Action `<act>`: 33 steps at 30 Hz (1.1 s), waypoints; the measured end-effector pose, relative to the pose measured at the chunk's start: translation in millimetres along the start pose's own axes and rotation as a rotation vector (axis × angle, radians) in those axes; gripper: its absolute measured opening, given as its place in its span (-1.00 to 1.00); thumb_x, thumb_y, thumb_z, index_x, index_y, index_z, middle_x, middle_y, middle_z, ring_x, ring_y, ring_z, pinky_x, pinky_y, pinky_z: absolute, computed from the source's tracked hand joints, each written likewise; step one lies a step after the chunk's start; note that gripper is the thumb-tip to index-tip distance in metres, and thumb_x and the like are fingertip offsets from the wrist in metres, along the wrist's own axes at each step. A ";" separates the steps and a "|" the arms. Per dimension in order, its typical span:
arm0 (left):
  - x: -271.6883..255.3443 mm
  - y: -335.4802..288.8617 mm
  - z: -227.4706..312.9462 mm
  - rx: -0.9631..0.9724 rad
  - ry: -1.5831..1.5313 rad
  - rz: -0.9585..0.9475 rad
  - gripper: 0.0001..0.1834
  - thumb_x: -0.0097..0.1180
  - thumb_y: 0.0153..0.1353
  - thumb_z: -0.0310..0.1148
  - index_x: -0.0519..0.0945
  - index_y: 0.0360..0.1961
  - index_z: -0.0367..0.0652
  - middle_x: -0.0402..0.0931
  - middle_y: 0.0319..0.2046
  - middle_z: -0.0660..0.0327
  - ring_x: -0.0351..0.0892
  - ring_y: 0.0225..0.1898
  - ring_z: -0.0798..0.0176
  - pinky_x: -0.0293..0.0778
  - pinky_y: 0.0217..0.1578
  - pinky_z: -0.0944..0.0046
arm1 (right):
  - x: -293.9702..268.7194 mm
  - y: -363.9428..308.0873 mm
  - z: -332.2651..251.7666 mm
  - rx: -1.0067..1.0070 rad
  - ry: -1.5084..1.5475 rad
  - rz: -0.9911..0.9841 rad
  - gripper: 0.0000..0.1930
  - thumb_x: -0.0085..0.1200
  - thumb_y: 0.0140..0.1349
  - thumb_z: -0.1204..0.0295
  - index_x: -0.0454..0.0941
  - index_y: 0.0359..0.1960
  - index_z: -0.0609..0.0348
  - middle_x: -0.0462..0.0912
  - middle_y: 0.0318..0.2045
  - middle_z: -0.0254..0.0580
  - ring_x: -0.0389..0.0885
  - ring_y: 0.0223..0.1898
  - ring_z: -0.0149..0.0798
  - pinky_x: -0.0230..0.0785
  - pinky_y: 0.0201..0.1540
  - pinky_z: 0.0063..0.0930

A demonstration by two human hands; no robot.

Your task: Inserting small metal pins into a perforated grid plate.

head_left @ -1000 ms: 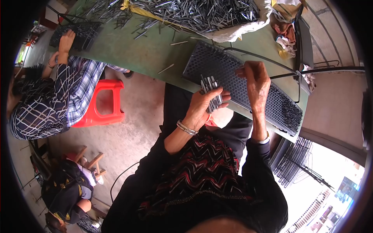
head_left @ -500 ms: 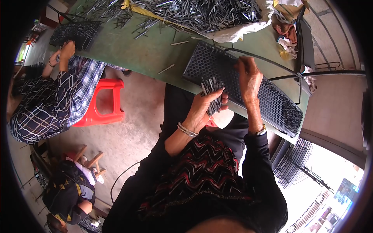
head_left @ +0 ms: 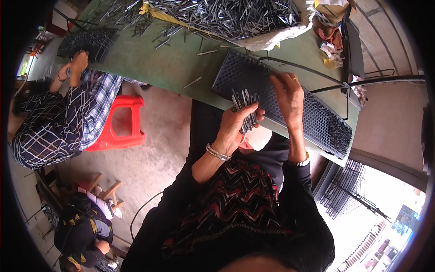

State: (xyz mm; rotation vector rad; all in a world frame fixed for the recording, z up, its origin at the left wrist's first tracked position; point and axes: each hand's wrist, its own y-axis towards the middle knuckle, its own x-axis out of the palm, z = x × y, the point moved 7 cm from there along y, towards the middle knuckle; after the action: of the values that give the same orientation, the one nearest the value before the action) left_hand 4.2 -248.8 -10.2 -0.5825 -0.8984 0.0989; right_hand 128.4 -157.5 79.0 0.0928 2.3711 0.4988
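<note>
My left hand (head_left: 236, 120) is closed around a bundle of thin dark metal strips (head_left: 244, 106), which fan out above the thumb. The bundle is beside the near edge of a long black rack (head_left: 244, 75) full of small round holes. Over the middle of this rack is my right hand (head_left: 288, 96), its thumb and fingers bent together toward the left. Anything between those fingertips is too small to make out. Many dark pieces (head_left: 340, 133) crowd the rack's right end.
A heap of similar strips (head_left: 235, 18) spills from a white sack (head_left: 276, 38) onto the green table (head_left: 158, 59). Black metal rods (head_left: 376, 80) cross at the right. Another person (head_left: 54, 118) works at a second rack (head_left: 86, 43), near a red stool (head_left: 120, 122).
My right hand has drawn slightly back toward me and its fingers have shifted left over the rack. My left hand keeps its hold on the bundle.
</note>
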 end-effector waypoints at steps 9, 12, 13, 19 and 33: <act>7.5 -1.5 0.8 0.038 0.115 -0.030 -0.78 0.20 0.14 -0.40 0.56 -0.22 -0.29 0.63 -0.39 0.12 0.63 -0.40 0.29 0.52 -0.43 0.35 | 15.9 -38.2 -0.9 0.441 0.551 -0.598 -0.89 0.07 0.20 0.52 0.50 -0.32 0.34 0.58 -0.53 -0.22 0.55 -0.49 -0.44 0.37 -0.38 -0.59; 9.8 -2.5 -0.2 0.012 0.087 -0.024 -0.77 0.19 0.15 -0.41 0.55 -0.20 -0.28 0.63 -0.34 0.09 0.64 -0.34 0.26 0.57 -0.38 0.31 | 4.3 -32.9 6.4 0.432 0.487 -0.458 -0.90 0.03 0.22 0.51 0.49 -0.33 0.33 0.60 -0.53 -0.21 0.57 -0.49 -0.42 0.38 -0.39 -0.57; 9.4 -2.5 -2.0 -0.025 0.047 -0.006 -0.77 0.18 0.16 -0.41 0.55 -0.18 -0.28 0.63 -0.32 0.08 0.65 -0.31 0.24 0.60 -0.35 0.27 | -5.2 -28.8 9.8 0.425 0.433 -0.318 -0.89 0.02 0.23 0.50 0.49 -0.33 0.32 0.60 -0.53 -0.21 0.57 -0.50 -0.43 0.39 -0.40 -0.57; 15.6 1.3 -9.3 -0.046 -0.082 -0.078 -0.84 0.17 0.18 -0.42 0.55 -0.24 -0.23 0.61 -0.32 0.10 0.64 -0.28 0.21 0.64 -0.23 0.14 | -24.8 -2.2 12.4 0.214 0.146 0.145 -0.90 0.01 0.26 0.47 0.50 -0.31 0.26 0.61 -0.54 -0.22 0.55 -0.53 -0.48 0.40 -0.42 -0.58; 10.1 -2.6 -7.3 -0.011 0.061 -0.034 -0.85 0.21 0.16 -0.34 0.56 -0.36 -0.20 0.59 -0.50 0.18 0.50 -0.58 0.40 0.41 -0.56 0.44 | -4.8 -3.5 13.7 -0.124 -0.218 0.111 -0.84 0.13 0.16 0.46 0.59 -0.21 0.11 0.56 -0.36 -0.13 0.57 -0.37 -0.05 0.41 -0.29 -0.33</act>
State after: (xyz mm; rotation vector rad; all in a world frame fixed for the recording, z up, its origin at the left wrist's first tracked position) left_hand 15.7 -251.0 -5.3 -0.5772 -0.8496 0.0454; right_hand 141.3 -157.2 71.4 0.2120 2.1254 0.6528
